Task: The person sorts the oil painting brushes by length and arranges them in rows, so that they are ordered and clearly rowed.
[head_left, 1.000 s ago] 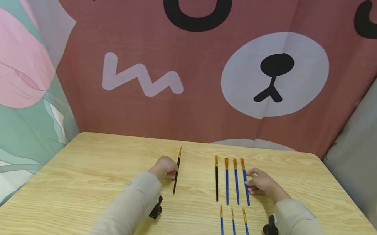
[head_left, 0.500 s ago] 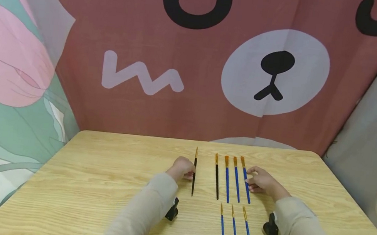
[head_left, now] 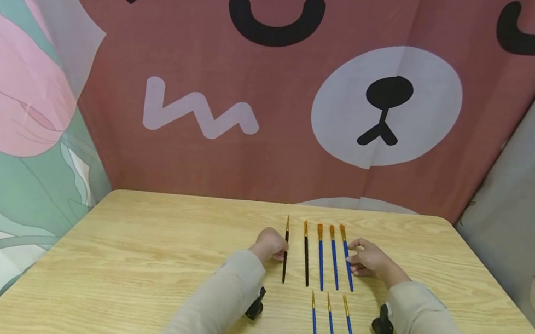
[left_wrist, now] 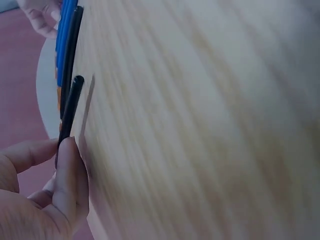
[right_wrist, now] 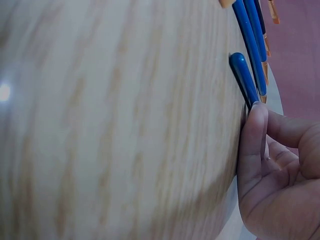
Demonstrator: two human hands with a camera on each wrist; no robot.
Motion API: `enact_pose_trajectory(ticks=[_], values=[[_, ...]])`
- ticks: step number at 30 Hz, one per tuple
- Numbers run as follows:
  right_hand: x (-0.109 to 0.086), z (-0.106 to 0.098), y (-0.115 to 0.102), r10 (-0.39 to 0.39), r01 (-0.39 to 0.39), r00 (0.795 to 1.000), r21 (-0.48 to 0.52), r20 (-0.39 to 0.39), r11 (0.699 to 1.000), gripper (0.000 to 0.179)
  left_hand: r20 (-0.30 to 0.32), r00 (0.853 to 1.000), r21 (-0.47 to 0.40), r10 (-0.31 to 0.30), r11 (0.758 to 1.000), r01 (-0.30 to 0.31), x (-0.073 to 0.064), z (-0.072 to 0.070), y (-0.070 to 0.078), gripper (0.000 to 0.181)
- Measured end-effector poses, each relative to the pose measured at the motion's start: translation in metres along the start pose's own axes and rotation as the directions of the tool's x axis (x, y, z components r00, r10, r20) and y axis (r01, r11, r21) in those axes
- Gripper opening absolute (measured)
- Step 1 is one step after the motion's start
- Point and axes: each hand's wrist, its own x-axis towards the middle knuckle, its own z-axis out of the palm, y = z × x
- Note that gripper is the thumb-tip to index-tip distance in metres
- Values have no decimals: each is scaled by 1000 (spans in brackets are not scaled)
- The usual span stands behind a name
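Note:
In the head view my left hand (head_left: 271, 243) pinches a black-handled paintbrush (head_left: 284, 265) with a fine pointed tip. The left wrist view shows this handle (left_wrist: 73, 102) between thumb and finger, with its shadow on the table beside it. To its right stand a second black paintbrush (head_left: 306, 257) and two blue flat paintbrushes (head_left: 320, 264), (head_left: 333, 263), lined up side by side with bristles away from me. My right hand (head_left: 372, 259) pinches the rightmost blue paintbrush (head_left: 350, 275) in that row; its handle end (right_wrist: 240, 65) shows in the right wrist view.
Three thin blue paintbrushes (head_left: 332, 328) lie in a nearer row on the wooden table (head_left: 137, 262). Dark wrist mounts (head_left: 256, 303) hang below both sleeves. A curtain with a bear print (head_left: 188, 163) stands behind the table's far edge.
My left hand has moved right with the black paintbrush, bringing it close beside the row. My right hand has stayed at the rightmost blue paintbrush.

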Motion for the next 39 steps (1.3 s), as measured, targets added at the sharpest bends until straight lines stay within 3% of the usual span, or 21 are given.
enact_pose_trajectory(ticks=[12, 22, 30, 39], values=[[2, -1, 2, 8, -8, 1000, 9, -10, 1000, 39, -38, 999, 84, 3, 996, 0, -1, 15, 10, 22], [2, -1, 0, 10, -10, 1000, 7, -11, 1000, 40, -47, 998, 56, -42, 997, 44, 1, 18, 11, 11], [3, 0, -1, 14, -14, 1000, 3, -23, 1000, 37, -39, 999, 214, 15, 977, -7, 0, 18, 14, 12], [0, 2, -1, 8, -8, 1000, -3, -22, 1000, 36, -41, 999, 68, -24, 997, 26, -5, 15, 9, 30]])
